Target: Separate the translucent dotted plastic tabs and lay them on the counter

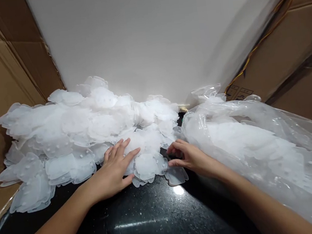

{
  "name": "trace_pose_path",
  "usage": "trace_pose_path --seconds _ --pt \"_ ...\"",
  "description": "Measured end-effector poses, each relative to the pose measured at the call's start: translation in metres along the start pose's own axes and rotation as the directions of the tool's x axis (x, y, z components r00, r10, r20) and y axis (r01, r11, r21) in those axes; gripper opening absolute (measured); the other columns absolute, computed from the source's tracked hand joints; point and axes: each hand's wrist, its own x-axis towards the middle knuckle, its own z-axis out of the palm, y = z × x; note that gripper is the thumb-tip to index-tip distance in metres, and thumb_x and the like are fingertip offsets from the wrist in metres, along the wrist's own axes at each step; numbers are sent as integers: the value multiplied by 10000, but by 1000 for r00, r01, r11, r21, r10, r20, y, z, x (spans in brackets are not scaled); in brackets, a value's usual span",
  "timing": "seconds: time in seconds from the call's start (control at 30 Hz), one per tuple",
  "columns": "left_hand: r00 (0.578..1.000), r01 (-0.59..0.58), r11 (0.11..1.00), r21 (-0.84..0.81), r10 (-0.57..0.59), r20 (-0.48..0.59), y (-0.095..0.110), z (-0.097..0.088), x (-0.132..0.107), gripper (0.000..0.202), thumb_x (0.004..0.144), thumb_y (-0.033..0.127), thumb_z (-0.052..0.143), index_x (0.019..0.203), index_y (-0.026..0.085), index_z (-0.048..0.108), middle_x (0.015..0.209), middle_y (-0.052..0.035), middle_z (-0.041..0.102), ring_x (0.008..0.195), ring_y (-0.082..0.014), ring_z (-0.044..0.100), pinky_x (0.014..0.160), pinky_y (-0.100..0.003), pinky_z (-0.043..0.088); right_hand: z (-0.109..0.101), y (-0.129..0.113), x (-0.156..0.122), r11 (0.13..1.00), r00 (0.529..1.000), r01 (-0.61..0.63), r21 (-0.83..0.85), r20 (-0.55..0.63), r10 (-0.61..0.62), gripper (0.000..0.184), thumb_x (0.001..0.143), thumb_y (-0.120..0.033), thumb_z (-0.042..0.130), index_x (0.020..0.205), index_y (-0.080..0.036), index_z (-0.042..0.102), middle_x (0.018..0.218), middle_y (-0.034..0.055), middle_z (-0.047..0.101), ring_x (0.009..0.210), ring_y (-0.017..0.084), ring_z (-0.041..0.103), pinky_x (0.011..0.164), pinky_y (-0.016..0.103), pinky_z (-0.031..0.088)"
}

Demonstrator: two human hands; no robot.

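Note:
Thin, frosted translucent plastic pieces with wavy edges and small raised dots lie in a large heap (73, 119) on a glossy black surface. My left hand (116, 163) rests on the front of this heap, fingers spread and palm down. Just right of it, a small stack of the pieces (146, 167) sits near the heap's front edge. My right hand (188, 156) is beside that stack, its fingers bent and a gap showing between thumb and fingertips. Below its thumb, a single translucent piece (176, 175) lies on the surface.
To the right, a clear plastic bag (229, 111) holds more frosted pieces. Cardboard boxes stand at the left (2, 67) and right (302, 57). A pale wall (146, 38) rises behind the heap. Twisted yellow-orange cord (260, 43) hangs along the right box. The black surface (145, 217) reflects light.

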Motion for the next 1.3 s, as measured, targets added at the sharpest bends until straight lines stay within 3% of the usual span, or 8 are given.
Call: trace_pose_path --seconds 0.17,0.37,0.43,0.53,0.63,0.73,1.03,1.3 --pt "992 -39 998 43 43 -116 23 12 12 366 941 292 441 1284 280 569 1330 -108 477 1254 -332 412 1048 -587 322 -12 15 -2 994 981 -62 -88 180 77 232 664 -207 783 736 -197 562 849 26 583 749 181 570 641 285 489" --pt "987 -50 998 49 57 -149 24 19 23 175 884 228 522 1008 224 645 1001 -66 496 949 -255 486 853 -448 409 -38 19 -4 963 980 -169 208 -66 186 50 807 -215 576 847 -197 552 714 4 598 652 167 555 598 281 442" --pt "990 -91 996 5 91 -112 22 9 22 151 886 198 497 914 214 644 962 -55 501 913 -234 493 835 -412 414 -37 12 -6 858 981 -145 493 -41 190 106 851 -273 562 915 -190 578 790 27 644 695 166 590 645 292 481" --pt "995 -98 990 -99 98 -10 20 -8 19 176 863 154 462 860 204 631 972 -56 515 882 -205 521 775 -333 448 -21 -3 -9 533 967 -254 807 216 133 140 883 -267 558 960 -170 624 866 48 677 744 148 633 747 301 524" --pt "995 -67 990 -128 76 69 16 -21 15 224 818 96 435 860 202 628 1018 -59 523 881 -184 542 734 -279 462 2 -13 -10 300 886 -448 842 464 20 169 878 -242 603 999 -142 665 891 56 688 780 135 658 807 300 531" --pt "991 -56 991 -123 70 116 13 -28 13 298 748 23 396 794 189 640 1043 -58 536 901 -176 553 749 -268 462 13 -16 -10 196 838 -537 821 545 13 205 875 -261 648 1023 -122 680 886 70 695 778 141 672 786 303 542" --pt "993 78 988 -129 -67 93 24 -16 18 196 883 397 567 957 221 610 1023 -34 538 854 -198 542 728 -309 437 10 -12 -9 136 835 -549 825 550 31 406 971 -465 504 995 -103 686 890 112 710 736 151 694 734 293 557" --pt "990 114 981 -156 -99 98 21 -12 15 197 801 374 678 904 223 606 1027 -23 525 910 -220 535 773 -324 423 14 -6 -8 151 842 -537 830 538 32 405 863 -505 661 987 -120 678 895 92 708 782 164 697 764 307 551"
